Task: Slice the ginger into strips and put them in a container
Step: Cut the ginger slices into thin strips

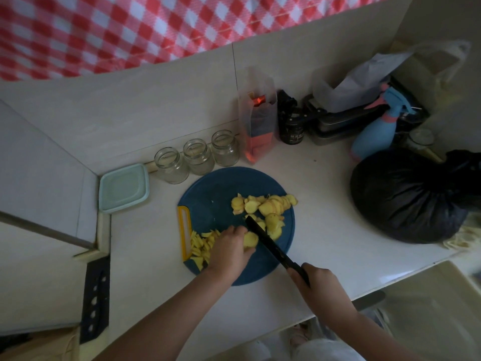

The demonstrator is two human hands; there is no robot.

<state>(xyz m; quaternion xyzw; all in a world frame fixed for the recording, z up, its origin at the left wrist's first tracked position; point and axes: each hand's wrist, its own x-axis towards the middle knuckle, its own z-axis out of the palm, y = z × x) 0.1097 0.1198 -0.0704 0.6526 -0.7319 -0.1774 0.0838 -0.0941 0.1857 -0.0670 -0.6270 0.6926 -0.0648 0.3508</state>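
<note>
Red-and-white checked cloth (104, 29) fills the top of the view, above a pale wall. Below it runs the white counter (325, 183), which carries everything else. At its right end sits a bulging black bag (406, 196), tied at the top, with a blue spray bottle (374, 136) just behind it among dark clutter too dim to make out.

In the middle of the counter lies the round blue cutting board (208, 199), which has a yellow-edged grip slot on its left side. A pale green lidded container (123, 188) stands in the corner to the board's left, apart from it, with its lid on. Three empty glass jars (197, 156) stand in a row along the wall behind the board. A dark perforated blade (95, 295) lies at the left edge of the counter.

The right hand (317, 285) is wrapped round the handle of a black knife (270, 246), whose blade slants across the board with its tip among the ginger. The left hand (229, 248) presses down with curled fingers on a ginger piece (250, 239), just beside the blade.

Ginger slices (268, 207) lie heaped on the far right part of the board. Ginger strips (201, 243) are piled at the board's near left edge, against the yellow slot and partly behind the left hand.
</note>
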